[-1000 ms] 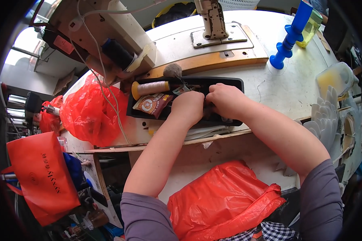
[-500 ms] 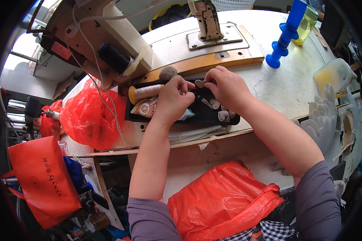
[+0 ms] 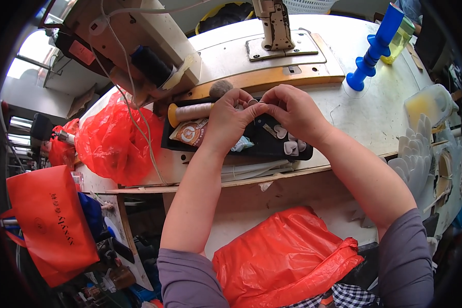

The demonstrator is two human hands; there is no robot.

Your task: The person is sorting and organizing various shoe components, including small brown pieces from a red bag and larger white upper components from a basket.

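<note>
black tray (image 3: pixel 267 148), red bag (image 3: pixel 56 226), checked cloth (image 3: pixel 355 296)

Single head-worn fisheye view, downward from close above the white tabletop (image 3: pixel 367 115).

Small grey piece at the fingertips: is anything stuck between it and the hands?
Nothing visible is. The bare left hand and bare right hand meet right at the small grey piece, above the long black tray.

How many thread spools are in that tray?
1: the pale thread spool, lying at the left end of the black tray, beside the left hand. Others may be hidden.
</note>
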